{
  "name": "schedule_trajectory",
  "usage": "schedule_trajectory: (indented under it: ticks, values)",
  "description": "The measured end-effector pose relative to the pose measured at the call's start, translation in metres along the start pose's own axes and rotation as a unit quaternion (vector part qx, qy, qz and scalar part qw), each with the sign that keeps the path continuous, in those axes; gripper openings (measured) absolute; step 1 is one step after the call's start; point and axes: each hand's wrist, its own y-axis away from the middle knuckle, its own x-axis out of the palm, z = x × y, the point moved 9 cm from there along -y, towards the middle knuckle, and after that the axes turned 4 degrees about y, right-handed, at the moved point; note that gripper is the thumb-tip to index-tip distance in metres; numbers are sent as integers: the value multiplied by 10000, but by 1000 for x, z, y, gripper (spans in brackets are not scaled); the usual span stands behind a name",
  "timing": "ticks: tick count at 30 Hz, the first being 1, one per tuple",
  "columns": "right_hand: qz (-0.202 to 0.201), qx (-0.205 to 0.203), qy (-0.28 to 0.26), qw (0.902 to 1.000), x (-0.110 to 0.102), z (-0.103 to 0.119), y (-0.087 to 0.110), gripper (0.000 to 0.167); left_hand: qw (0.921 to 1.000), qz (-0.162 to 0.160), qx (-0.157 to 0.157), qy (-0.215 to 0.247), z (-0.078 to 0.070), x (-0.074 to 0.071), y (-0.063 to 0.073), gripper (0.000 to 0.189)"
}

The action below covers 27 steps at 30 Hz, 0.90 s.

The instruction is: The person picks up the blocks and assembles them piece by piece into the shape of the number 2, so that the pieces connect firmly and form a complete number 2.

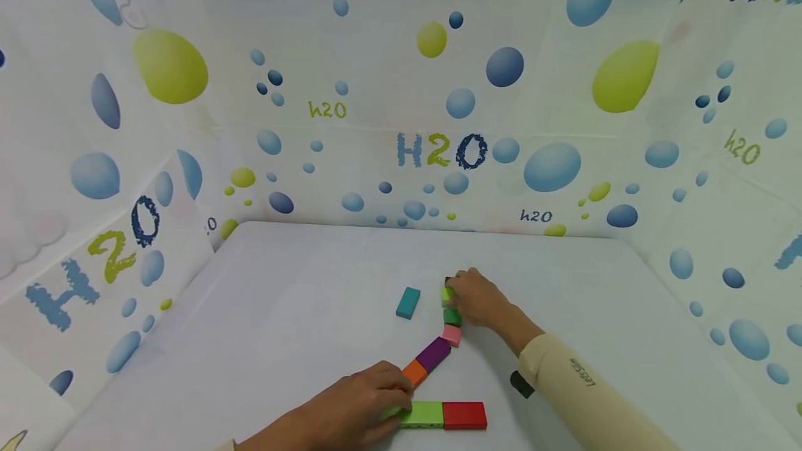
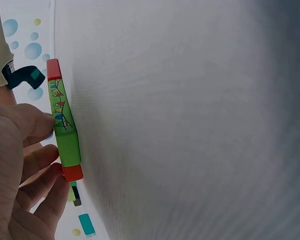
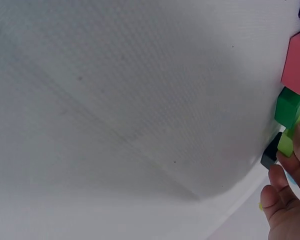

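My left hand grips the near left corner of a line of flat coloured blocks. Its thumb and fingers bend round a light green block, with fingertips at an orange block. A red block ends that near row. From the orange block a purple block, a pink block and a green block run away in a bent line. My right hand pinches a lime block at the far end. Beyond it a black block is partly hidden by fingers.
A teal block lies alone, left of the far end of the line. Beneath the right sleeve hangs a dark wrist device. The white table backs onto a sheet printed with bubbles.
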Motion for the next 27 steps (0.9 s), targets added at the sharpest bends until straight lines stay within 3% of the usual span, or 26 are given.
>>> schedule_trajectory:
  ticks: [12, 27]
  values:
    - [59, 71, -1137, 9935, 10, -12, 0, 34, 10000, 46, -50, 28, 0, 0, 1, 18]
    - [62, 268, -1554, 9875, 18, -18, 1, 39, 9999, 91, -119, 60, 1, 1, 1, 19]
